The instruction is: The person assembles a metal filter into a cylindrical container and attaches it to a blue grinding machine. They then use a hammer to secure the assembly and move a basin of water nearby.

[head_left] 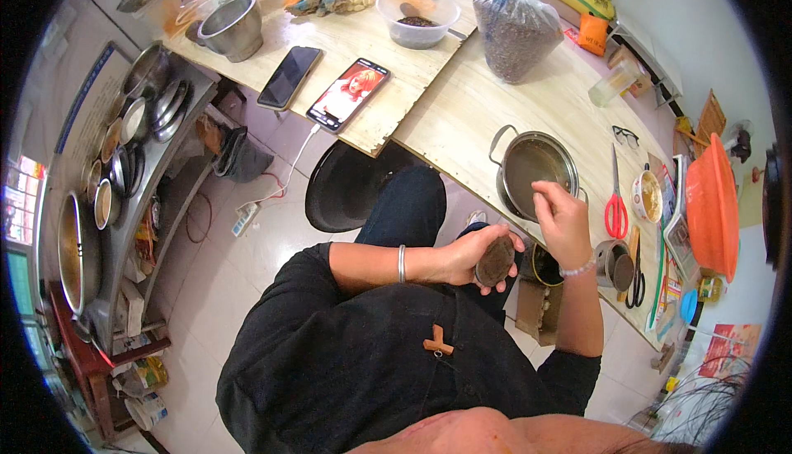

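Left hand point(464, 257) wrapped round dark rounded lump point(495, 262). Right hand point(565, 223) at steel pot point(538, 143), grip unclear. Orange packet point(592, 35) printed.

1. The left fisheye head camera looks down from above the wearer's chest point(355, 342), on the near side of the metal pot point(540, 142).
2. It faces forward and steeply down, its centre left of the pot.
3. It is near the pot.
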### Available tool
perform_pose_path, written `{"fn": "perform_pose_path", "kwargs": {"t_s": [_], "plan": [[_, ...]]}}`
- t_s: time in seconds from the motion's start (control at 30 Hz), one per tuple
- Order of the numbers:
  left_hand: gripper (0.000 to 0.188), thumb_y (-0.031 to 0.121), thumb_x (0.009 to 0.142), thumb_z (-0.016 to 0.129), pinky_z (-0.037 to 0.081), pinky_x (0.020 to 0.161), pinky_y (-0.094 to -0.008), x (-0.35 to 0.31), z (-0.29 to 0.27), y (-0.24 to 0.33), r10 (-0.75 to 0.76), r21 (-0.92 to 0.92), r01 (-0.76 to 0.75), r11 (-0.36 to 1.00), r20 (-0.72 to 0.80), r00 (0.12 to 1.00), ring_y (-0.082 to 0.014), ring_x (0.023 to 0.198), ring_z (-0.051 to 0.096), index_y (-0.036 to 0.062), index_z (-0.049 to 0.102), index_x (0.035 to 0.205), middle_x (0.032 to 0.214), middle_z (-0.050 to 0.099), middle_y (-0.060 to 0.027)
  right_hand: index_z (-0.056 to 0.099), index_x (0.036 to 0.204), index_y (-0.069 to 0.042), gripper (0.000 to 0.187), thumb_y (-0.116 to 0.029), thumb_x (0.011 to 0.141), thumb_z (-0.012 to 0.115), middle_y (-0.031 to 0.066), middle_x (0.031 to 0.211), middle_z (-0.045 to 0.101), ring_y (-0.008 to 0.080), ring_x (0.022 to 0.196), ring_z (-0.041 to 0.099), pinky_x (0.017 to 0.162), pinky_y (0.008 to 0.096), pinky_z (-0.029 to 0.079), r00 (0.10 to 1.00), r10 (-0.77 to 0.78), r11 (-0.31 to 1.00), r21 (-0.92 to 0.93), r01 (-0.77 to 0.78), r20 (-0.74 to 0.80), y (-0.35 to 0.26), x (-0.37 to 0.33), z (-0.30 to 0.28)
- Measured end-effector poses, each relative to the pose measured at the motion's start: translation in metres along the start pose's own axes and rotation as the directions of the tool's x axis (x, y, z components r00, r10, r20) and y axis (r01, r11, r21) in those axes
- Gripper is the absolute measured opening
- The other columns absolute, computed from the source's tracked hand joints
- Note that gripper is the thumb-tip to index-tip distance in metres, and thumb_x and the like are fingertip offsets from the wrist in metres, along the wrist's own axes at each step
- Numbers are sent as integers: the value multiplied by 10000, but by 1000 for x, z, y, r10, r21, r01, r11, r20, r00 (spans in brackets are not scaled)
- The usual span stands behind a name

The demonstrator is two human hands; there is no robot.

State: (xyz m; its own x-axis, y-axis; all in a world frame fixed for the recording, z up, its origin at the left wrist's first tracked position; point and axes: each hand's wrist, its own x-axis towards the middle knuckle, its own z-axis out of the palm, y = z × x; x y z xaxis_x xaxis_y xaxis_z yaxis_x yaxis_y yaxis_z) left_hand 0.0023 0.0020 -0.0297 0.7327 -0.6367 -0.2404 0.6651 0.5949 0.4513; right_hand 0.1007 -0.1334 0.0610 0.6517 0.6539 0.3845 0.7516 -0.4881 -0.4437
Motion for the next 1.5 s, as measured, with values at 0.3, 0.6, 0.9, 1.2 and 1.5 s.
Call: {"fn": "perform_pose_path", "kwargs": {"t_s": [0.3,0.6,0.9,1.2,1.5], "plan": [[484,551,898,301,452,450,-343,-1,1,3,-9,-69,5,998,-58,998,-293,705,586,144,486,1083,892,578,-140,602,908,-3,147,-106,807,573,169,806,621,314,712,611,638,363,486,974,226,954,210,-215,-29,3,-95,-16],[464,552,899,298,435,451,-355,19,9,-4,-98,4,98,995,-60,993,-308,703,569,151,472,1054,896,576,-147,563,1061,12,280,-132,823,599,95,854,578,145,676,555,611,264,458,629,380,690,-245,-681,-678,128,-203,-97],[479,553,904,269,437,458,-352,26,16,-6,-126,33,129,991,-77,989,-304,713,569,152,470,1069,904,572,-151,568,900,-30,148,-158,835,602,-6,653,545,51,491,459,405,198,312,287,932,347,768,-538,-219,175,-220,-94],[537,579,898,253,484,540,-403,36,15,-15,-202,5,202,979,-39,979,-346,802,590,137,471,1111,968,575,-177,580,972,-59,144,-118,844,553,-24,762,564,36,529,488,405,153,367,394,919,146,922,-359,8,70,-227,-43],[752,648,865,149,536,597,-499,21,29,-26,-261,-17,264,965,77,962,-448,943,567,70,396,1277,1131,535,-238,545,959,22,153,-92,858,537,127,760,640,121,661,600,591,288,483,852,523,551,759,-347,9,-15,-150,12]]}}
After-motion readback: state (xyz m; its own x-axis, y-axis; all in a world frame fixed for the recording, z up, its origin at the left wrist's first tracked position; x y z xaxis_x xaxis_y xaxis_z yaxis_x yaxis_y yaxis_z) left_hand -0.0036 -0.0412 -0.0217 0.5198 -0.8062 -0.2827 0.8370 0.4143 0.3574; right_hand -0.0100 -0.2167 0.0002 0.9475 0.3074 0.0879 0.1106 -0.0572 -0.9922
